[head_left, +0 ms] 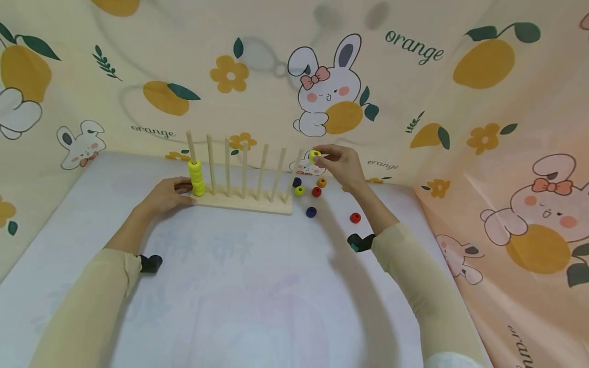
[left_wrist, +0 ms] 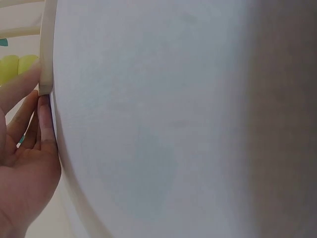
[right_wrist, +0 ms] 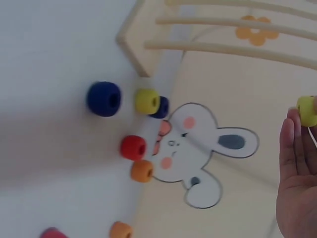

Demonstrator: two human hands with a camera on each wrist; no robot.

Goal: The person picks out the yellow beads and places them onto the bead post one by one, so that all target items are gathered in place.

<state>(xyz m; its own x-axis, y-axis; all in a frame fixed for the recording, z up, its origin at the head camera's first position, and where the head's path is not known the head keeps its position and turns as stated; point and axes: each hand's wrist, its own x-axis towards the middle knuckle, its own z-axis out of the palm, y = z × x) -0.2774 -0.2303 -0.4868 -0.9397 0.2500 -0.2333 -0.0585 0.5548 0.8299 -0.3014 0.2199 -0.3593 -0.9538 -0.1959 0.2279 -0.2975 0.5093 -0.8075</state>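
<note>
A wooden peg rack (head_left: 244, 204) with a row of upright pegs stands at the back of the table. Several yellow beads (head_left: 196, 179) are stacked on its leftmost peg; the other pegs carry none. My left hand (head_left: 162, 197) holds the left end of the rack's base, fingers and thumb around it, as the left wrist view also shows. Up beside the top of the rightmost peg, my right hand (head_left: 341, 163) pinches a yellow bead (head_left: 315, 155) between thumb and fingers. In the right wrist view this bead (right_wrist: 307, 112) sits at the fingertips, apart from the pegs.
Loose beads lie right of the rack: a yellow bead (head_left: 299, 190), dark blue beads (head_left: 311, 212), red beads (head_left: 355, 217) and orange beads (head_left: 321, 182). A patterned cloth (head_left: 257, 46) hangs behind the white table (head_left: 221, 286) and along its sides.
</note>
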